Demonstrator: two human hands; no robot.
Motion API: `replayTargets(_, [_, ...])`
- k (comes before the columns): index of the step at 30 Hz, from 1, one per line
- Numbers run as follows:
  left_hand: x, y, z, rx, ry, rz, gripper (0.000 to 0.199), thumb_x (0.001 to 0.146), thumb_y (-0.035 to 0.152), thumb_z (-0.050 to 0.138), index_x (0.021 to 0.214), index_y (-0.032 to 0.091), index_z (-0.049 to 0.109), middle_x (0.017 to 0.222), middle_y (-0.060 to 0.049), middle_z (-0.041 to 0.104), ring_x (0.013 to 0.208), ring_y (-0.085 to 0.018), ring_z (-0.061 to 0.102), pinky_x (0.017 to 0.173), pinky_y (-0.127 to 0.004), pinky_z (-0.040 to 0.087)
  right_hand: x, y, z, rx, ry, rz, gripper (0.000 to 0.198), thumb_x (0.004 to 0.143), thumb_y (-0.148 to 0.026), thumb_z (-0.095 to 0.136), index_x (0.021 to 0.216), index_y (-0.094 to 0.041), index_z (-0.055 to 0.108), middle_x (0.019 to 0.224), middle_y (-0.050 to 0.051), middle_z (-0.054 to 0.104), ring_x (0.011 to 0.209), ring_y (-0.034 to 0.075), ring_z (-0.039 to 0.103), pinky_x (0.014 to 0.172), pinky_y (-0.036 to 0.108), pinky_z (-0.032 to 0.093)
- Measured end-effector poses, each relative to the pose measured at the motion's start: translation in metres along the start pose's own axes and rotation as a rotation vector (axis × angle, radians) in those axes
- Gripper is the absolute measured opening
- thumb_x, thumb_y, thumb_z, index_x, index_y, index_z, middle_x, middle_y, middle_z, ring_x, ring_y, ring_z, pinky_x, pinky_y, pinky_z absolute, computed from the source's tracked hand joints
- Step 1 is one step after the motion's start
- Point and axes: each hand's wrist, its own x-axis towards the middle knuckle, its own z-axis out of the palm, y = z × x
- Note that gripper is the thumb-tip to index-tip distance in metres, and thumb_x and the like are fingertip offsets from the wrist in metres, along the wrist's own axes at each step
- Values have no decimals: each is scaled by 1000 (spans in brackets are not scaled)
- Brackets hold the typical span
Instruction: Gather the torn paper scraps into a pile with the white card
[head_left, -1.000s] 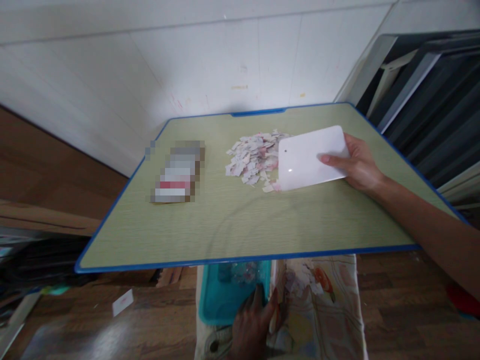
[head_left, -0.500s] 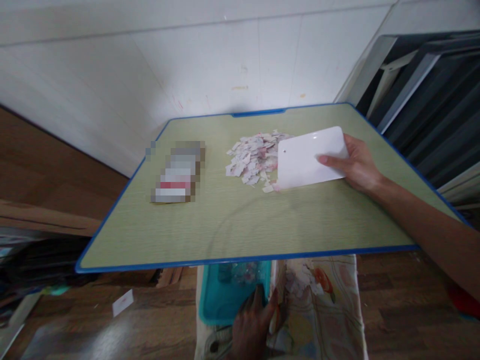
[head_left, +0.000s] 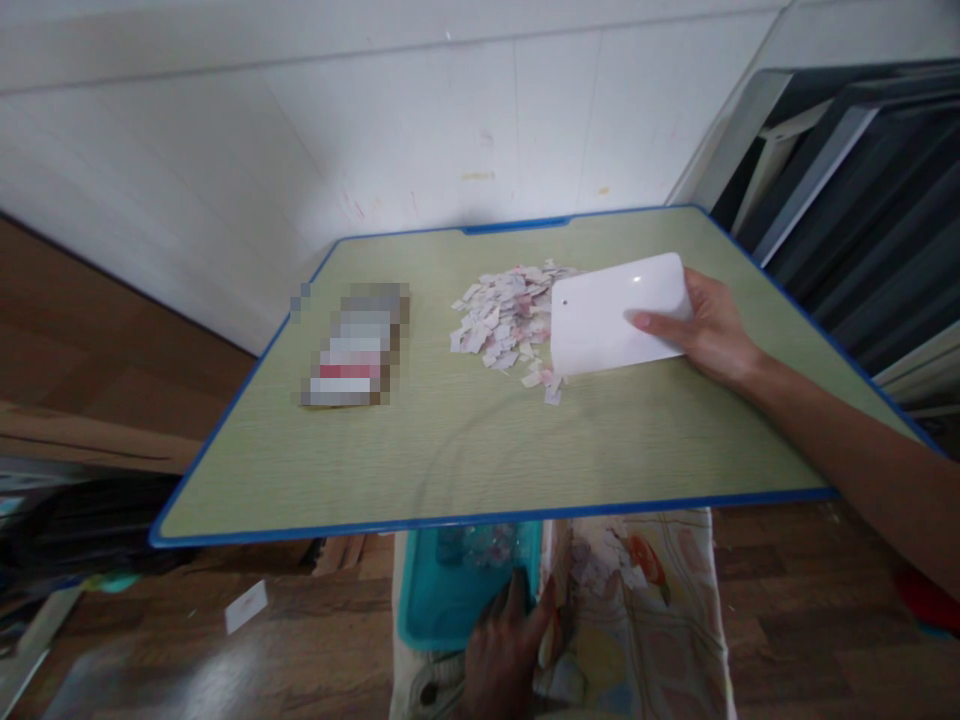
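Observation:
My right hand [head_left: 716, 325] is closed on a flat white plastic scraper [head_left: 611, 325] with rounded corners and a small hole, thumb lying on its upper face. The scraper is tilted over the right side of a pile of small torn paper scraps [head_left: 502, 320], hiding part of it. A few scraps lie by its lower left corner. Below the table, my left hand [head_left: 504, 635] is at the right rim of a teal tray [head_left: 427, 610], index finger inside and thumb outside. It seems to grip the rim; the other fingers are partly hidden.
A blurred-out packet [head_left: 356, 345] lies on the left of the blue-edged table [head_left: 337, 480]. More paper scraps [head_left: 600, 560] rest on the patterned cloth [head_left: 637, 660] below. A white card [head_left: 246, 607] is on the floor. Dark panels [head_left: 862, 180] lean at the right.
The scraper and my right hand have moved slightly left. A few scraps by the scraper's lower corner have shifted toward the table's front. My left hand has stayed put.

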Motion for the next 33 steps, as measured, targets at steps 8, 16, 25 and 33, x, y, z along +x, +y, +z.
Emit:
replayTargets(8, [1, 1, -2, -67, -95, -25, 126, 26, 41, 74, 124, 33, -4, 126, -15, 31, 105, -31, 41, 77, -42, 41, -2, 0, 3, 132, -23, -4, 33, 58, -26, 67, 89, -20, 55, 81, 1, 58, 63, 11, 52, 53, 22, 43])
replayTargets(16, [0, -2, 4, -62, -4, 7, 113, 40, 39, 69, 125, 30, -6, 122, -18, 35, 96, -31, 47, 69, -41, 45, -1, 3, -1, 199, 10, 33, 33, 59, -21, 67, 89, -18, 55, 80, 2, 56, 61, 10, 50, 51, 21, 41])
replayTargets(25, [1, 0, -3, 35, 74, 14, 90, 64, 13, 51, 122, 33, -14, 118, -14, 41, 92, -23, 51, 68, -35, 46, 2, 5, -6, 117, 12, 54, 33, 58, -23, 68, 88, -18, 56, 78, 2, 57, 60, 10, 50, 51, 20, 41])
replayTargets(33, [1, -1, -1, -38, 4, -6, 102, 50, 34, 66, 125, 32, -3, 122, -16, 37, 96, -28, 48, 72, -38, 44, -1, 2, -4, 189, -40, 67, 33, 59, -22, 66, 90, -19, 55, 80, 1, 57, 60, 10, 51, 50, 20, 41])
